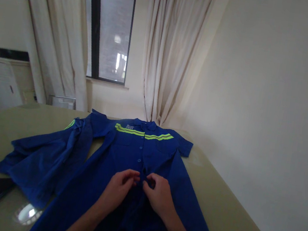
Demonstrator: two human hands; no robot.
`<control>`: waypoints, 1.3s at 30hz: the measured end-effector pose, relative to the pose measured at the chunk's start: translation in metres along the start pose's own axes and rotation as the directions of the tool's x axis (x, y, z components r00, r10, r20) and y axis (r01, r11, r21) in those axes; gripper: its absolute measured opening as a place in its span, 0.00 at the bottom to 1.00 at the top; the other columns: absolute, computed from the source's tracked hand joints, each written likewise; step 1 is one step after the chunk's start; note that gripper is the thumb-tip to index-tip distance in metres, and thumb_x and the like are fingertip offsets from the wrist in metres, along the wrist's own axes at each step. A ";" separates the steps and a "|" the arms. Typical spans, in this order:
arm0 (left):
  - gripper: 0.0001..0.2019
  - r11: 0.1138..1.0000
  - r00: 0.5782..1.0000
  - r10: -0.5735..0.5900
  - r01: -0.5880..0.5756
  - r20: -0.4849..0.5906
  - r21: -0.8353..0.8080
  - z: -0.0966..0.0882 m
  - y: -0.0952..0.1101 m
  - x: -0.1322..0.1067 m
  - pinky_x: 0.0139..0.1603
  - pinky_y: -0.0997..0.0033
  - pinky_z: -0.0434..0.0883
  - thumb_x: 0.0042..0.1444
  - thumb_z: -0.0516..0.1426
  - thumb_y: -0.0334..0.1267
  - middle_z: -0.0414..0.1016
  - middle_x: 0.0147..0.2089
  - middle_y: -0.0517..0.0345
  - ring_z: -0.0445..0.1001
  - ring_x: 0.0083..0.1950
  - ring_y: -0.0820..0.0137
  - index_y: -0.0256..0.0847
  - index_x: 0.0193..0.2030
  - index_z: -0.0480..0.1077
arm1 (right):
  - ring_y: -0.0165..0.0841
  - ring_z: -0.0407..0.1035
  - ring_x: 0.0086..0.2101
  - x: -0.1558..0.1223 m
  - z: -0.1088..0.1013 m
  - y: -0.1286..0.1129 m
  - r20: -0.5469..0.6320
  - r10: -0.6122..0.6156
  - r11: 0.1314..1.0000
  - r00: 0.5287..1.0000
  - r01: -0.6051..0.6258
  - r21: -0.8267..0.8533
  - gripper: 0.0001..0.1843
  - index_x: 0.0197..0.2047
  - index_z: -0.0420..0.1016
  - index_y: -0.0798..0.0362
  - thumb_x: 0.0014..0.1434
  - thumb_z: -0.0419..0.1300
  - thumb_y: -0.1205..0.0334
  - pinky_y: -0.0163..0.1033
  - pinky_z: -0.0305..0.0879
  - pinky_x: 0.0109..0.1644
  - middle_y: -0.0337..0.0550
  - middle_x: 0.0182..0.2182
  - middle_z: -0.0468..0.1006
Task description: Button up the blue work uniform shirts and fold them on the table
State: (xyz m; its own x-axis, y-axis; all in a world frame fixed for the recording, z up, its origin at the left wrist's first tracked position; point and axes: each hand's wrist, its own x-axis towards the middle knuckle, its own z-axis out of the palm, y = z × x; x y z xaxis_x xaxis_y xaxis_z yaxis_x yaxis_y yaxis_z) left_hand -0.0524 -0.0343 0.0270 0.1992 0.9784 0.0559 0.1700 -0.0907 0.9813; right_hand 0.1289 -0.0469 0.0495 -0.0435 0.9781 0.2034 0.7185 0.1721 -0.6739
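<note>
Viewing lower-centre | left hand (pixel 117 187), right hand (pixel 160 195) curled, grip I cannot tell | blue short-sleeved cloth shirt (pixel 123 155) flat, probably for reach

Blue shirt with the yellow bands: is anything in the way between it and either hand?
Nothing visible. The left hand and right hand are right at the front of the shirt. The other blue garment lies off to the left, not between them.
</note>
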 end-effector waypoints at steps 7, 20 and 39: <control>0.11 0.701 0.982 0.182 -0.169 0.056 0.693 -0.004 -0.003 -0.003 0.54 0.60 0.68 0.61 0.56 0.35 0.77 0.48 0.52 0.74 0.50 0.60 0.45 0.47 0.78 | 0.31 0.70 0.31 0.002 0.000 -0.001 -0.075 -0.046 0.999 0.996 0.047 0.015 0.09 0.29 0.77 0.52 0.59 0.59 0.66 0.35 0.58 0.37 0.39 0.29 0.75; 0.09 0.681 0.954 0.300 -0.236 0.031 0.693 0.007 0.001 -0.004 0.49 0.62 0.68 0.65 0.54 0.32 0.79 0.43 0.57 0.75 0.46 0.63 0.44 0.44 0.76 | 0.33 0.71 0.33 -0.001 0.008 0.002 -0.080 -0.105 0.992 0.991 0.111 0.063 0.05 0.34 0.80 0.51 0.57 0.63 0.68 0.35 0.62 0.39 0.39 0.31 0.77; 0.10 0.461 0.928 0.350 -0.289 0.127 0.839 0.012 -0.004 -0.005 0.48 0.60 0.69 0.66 0.53 0.30 0.80 0.42 0.57 0.76 0.45 0.61 0.44 0.42 0.76 | 0.35 0.75 0.38 -0.007 0.018 -0.008 -0.094 -0.186 0.961 0.978 0.161 -0.226 0.09 0.37 0.79 0.49 0.61 0.58 0.71 0.36 0.67 0.44 0.42 0.37 0.79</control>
State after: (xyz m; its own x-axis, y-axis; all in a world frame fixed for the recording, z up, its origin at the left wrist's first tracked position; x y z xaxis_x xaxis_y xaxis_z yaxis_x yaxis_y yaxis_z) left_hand -0.0427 -0.0411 0.0210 0.3672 0.8525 0.3720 0.8304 -0.4806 0.2819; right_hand 0.1114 -0.0534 0.0407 -0.1112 0.9137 0.3908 0.8400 0.2966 -0.4544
